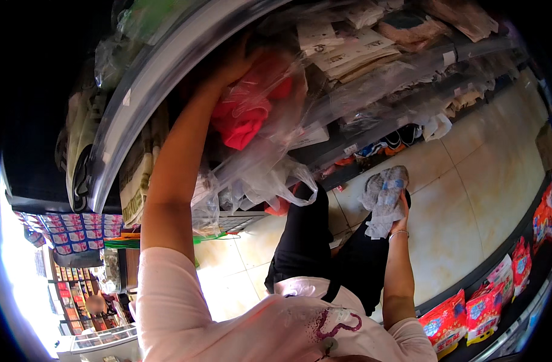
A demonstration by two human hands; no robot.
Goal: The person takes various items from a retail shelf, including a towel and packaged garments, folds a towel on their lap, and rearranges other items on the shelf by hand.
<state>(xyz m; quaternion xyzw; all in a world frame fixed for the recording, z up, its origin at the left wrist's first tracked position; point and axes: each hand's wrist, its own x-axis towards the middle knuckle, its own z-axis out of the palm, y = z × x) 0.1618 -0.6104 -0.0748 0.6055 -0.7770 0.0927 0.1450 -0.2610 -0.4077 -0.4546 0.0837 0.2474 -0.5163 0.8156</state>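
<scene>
My left arm reaches up into a shelf, where my left hand [234, 63] is dim and partly hidden beside a red cloth item in clear plastic [246, 117]; whether the fingers hold it is unclear. A clear plastic bag [276, 181] with handles hangs over the shelf edge below. Lower right, above the floor by my knee, my right hand [400, 222] grips a grey folded knitted textile [386, 192] with pale blue patches. A bracelet circles that wrist.
Packaged goods [357, 50] in plastic and paper lie on the shelves ahead. A curved shelf edge [131, 90] runs close above my left arm. Red packets [484, 307] stand on a low shelf at right. Tiled floor [452, 212] lies between. A person [95, 305] is far off at lower left.
</scene>
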